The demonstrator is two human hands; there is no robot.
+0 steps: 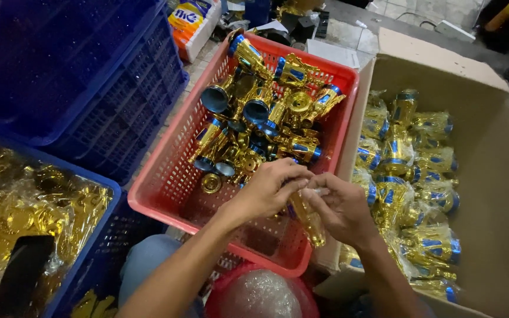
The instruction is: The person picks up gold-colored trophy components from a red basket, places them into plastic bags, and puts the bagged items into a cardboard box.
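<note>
Hands meet over the near edge of the red basket [166, 176]. Left hand [269, 188] and right hand [340, 209] both pinch tight on one gold trophy piece [308, 221], which points down between them, just beside the cardboard box [490, 176].

Around the work: stacked dark blue crates [83, 88] at upper left, another blue crate [98, 247] of clear-wrapped gold parts [25, 206] at lower left, an orange-and-white packet [192, 23] on the tiled floor [349, 32].
</note>
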